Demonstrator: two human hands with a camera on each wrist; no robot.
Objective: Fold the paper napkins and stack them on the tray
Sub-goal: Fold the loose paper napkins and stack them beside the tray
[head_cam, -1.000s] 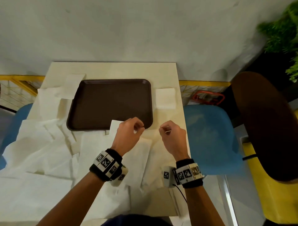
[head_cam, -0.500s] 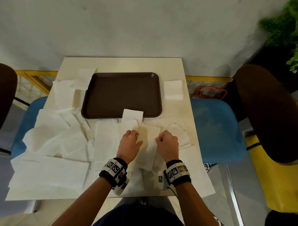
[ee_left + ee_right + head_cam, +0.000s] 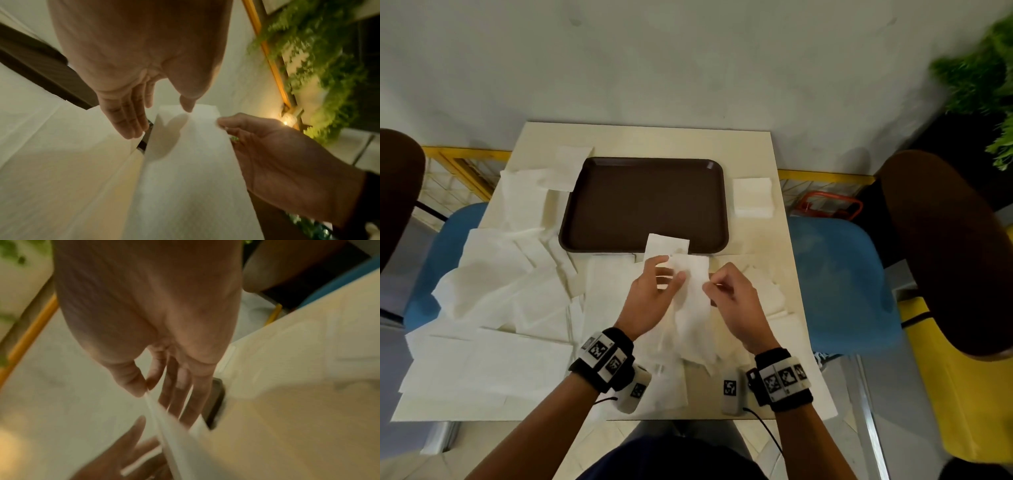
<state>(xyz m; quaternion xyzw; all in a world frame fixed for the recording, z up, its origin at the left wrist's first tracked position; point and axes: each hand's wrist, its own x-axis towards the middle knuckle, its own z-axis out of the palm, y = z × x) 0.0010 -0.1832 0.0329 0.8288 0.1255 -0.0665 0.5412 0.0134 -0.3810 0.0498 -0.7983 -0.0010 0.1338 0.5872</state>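
A brown tray (image 3: 647, 198) lies at the back middle of the table, and a small folded napkin (image 3: 667, 245) rests on its front rim. Just in front of it a white napkin (image 3: 691, 308) hangs lifted between both hands. My right hand (image 3: 709, 287) pinches its right edge between thumb and forefinger, as the right wrist view shows (image 3: 146, 389). My left hand (image 3: 671, 270) has straight fingers (image 3: 127, 123), and only its thumb touches the napkin (image 3: 185, 162) near the top edge.
Many loose unfolded napkins (image 3: 500, 284) cover the left and front of the table (image 3: 654, 140). A folded stack (image 3: 752, 197) sits right of the tray. Blue chair seats (image 3: 839, 281) flank the table, with a brown chair back (image 3: 945, 246) and a plant (image 3: 979, 78) at right.
Half a second ago both hands were low on the napkins on the table. Now they have risen toward the tray with one napkin lifted between them.
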